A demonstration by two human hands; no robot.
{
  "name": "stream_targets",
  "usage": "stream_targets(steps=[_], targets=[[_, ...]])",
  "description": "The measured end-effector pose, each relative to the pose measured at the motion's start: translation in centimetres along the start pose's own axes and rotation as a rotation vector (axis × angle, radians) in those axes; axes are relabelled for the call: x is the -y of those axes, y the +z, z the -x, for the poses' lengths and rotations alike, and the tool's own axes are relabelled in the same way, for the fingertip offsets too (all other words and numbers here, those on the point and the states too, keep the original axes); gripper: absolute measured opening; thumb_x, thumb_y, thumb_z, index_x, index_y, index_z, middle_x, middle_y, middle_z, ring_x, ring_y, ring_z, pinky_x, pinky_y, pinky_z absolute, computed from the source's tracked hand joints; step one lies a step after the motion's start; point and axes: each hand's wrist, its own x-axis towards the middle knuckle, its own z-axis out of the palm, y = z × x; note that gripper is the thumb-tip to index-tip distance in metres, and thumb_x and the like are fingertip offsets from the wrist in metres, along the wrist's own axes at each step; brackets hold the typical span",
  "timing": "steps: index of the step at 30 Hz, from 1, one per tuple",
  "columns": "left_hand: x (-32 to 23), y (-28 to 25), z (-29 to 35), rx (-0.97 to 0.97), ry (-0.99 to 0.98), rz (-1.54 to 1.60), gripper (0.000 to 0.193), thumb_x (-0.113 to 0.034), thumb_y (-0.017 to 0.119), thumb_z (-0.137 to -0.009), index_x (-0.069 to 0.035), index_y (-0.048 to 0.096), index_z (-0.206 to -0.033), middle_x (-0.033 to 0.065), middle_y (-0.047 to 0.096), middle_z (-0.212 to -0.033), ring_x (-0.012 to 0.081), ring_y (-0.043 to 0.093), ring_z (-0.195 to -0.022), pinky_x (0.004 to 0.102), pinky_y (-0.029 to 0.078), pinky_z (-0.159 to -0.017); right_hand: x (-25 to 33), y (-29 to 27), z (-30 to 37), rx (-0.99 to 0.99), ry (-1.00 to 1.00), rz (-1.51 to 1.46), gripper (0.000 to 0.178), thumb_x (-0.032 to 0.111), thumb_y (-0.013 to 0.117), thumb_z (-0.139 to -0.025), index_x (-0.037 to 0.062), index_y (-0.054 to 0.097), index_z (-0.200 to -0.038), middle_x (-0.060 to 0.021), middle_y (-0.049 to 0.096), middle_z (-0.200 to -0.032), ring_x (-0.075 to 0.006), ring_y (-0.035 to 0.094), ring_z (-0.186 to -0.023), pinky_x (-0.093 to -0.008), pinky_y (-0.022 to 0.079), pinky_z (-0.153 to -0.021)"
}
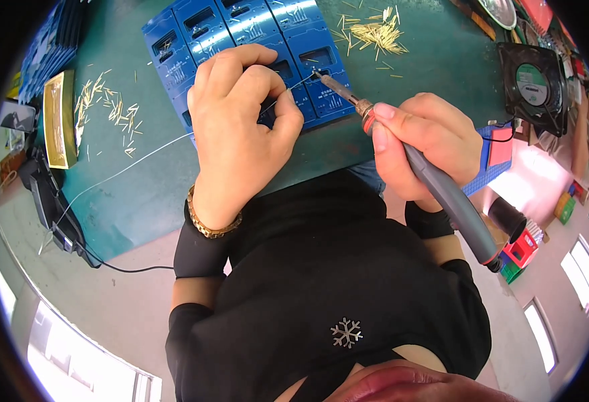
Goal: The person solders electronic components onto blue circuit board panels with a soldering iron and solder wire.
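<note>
A blue circuit board panel (241, 33) with rectangular cutouts lies on the green work surface in front of me. My left hand (241, 110) rests over its near left part, thumb and forefinger pinched on a thin solder wire (134, 157). The wire's end reaches toward a cutout at the panel's right side, and its tail trails off to the left. In my right hand (428, 141) is a grey soldering iron (442, 187), held like a pen. Its tip (318, 75) meets the board by the wire's end; whether they touch is too small to tell.
Small gold pins lie in a pile (378, 35) beyond the panel and in another scatter (110, 110) at left, next to a yellow box (60, 120). More blue boards (50, 50) are stacked far left. A black fan (532, 87) stands at right. A black device (53, 208) sits at the left edge.
</note>
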Motion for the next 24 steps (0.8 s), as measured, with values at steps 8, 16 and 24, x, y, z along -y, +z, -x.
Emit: stream_targets(steps=[8,16,24], targets=[[0.1,0.1,0.0,-0.005,0.007,-0.021,0.016,0.0,0.067,-0.064,-0.009,0.057,-0.073,0.0042,0.064,-0.103,0.0274,0.056,-0.094,0.0382,0.043,-0.076,-0.2,0.0,-0.3,0.059,-0.059,-0.011,0.018,-0.007,0.074,-0.063,-0.0001,0.068,-0.079,-0.005,0.051,-0.058,-0.0179,0.051,-0.043,-0.0265,0.038,-0.04],[-0.3,-0.3,-0.4,-0.003,-0.063,0.078,0.014,0.0,0.068,-0.066,-0.007,0.06,-0.074,0.0054,0.065,-0.102,0.0272,0.057,-0.093,0.0372,0.045,-0.082,-0.4,-0.5,0.1,0.041,-0.136,0.028,0.019,-0.008,0.074,-0.063,0.0,0.067,-0.079,-0.005,0.052,-0.058,-0.0182,0.051,-0.044,-0.0272,0.037,-0.039],[-0.8,0.0,-0.6,0.031,-0.056,-0.027,0.013,-0.002,0.07,-0.067,-0.009,0.061,-0.073,0.0042,0.064,-0.101,0.0274,0.055,-0.096,0.0376,0.043,-0.083,-0.3,-0.3,0.6,-0.087,-0.033,0.004,0.018,-0.007,0.072,-0.065,-0.0018,0.068,-0.083,-0.0058,0.053,-0.057,-0.0176,0.052,-0.043,-0.0254,0.039,-0.04]])
